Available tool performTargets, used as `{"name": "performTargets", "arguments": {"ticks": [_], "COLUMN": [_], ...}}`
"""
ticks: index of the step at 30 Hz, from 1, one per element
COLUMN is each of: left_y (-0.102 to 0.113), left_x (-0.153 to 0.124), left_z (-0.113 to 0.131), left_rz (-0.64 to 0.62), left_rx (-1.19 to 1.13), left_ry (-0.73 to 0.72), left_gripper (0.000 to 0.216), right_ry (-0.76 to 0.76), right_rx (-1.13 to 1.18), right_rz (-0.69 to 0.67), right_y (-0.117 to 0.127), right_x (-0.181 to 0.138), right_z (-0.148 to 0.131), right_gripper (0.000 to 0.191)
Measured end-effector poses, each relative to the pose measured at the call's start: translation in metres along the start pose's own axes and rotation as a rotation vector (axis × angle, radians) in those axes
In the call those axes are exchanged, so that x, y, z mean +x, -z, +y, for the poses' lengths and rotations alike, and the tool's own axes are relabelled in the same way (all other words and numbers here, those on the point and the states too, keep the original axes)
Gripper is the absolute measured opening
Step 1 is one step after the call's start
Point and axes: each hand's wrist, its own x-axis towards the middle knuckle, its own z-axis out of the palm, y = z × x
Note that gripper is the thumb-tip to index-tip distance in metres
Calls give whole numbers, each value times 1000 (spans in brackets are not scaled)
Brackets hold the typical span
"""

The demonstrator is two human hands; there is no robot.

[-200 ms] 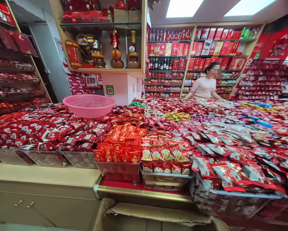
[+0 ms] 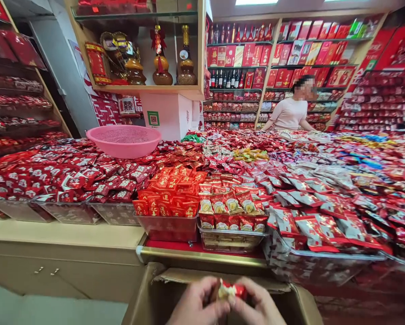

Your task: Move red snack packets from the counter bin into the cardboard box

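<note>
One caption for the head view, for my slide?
Both hands pinch a small red candy packet above a cardboard box.

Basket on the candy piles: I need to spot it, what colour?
Pink basket, head view.

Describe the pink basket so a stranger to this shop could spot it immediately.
Start at the long display counter heaped with red snack packets. Look to its back left, below the wooden shelf of gourd-shaped bottles. There the pink basket rests on the packets: round, perforated, the only pink thing among the red.

Small red-wrapped candy (image 2: 232,290) between fingertips
</note>
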Motion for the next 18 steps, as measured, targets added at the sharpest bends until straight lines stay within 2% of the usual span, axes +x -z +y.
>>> {"name": "performTargets", "arguments": {"ticks": [1, 3, 6, 11, 15, 18], "left_y": [-2, -2, -2, -7, -9, -8], "left_x": [5, 13, 21, 23, 22, 19], "left_z": [12, 33, 49, 51, 51, 49], "left_rz": [79, 121, 143, 183, 199, 182], "left_rx": [-28, -68, -84, -129, -133, -121], "left_ry": [-21, -1, -26, -53, -27, -34], "left_gripper": [36, 35, 31, 28, 29, 26], "right_ry": [23, 35, 43, 55, 67, 55], "right_rx": [133, 348, 471, 517, 447, 426], "right_rz": [13, 31, 53, 60, 93, 33], "right_y": [3, 9, 18, 22, 23, 21], "right_x": [4, 9, 10, 8, 11, 11], "right_z": [-9, -26, -40, -38, -37, -37], "right_gripper": [36, 37, 37, 36, 38, 38]}}
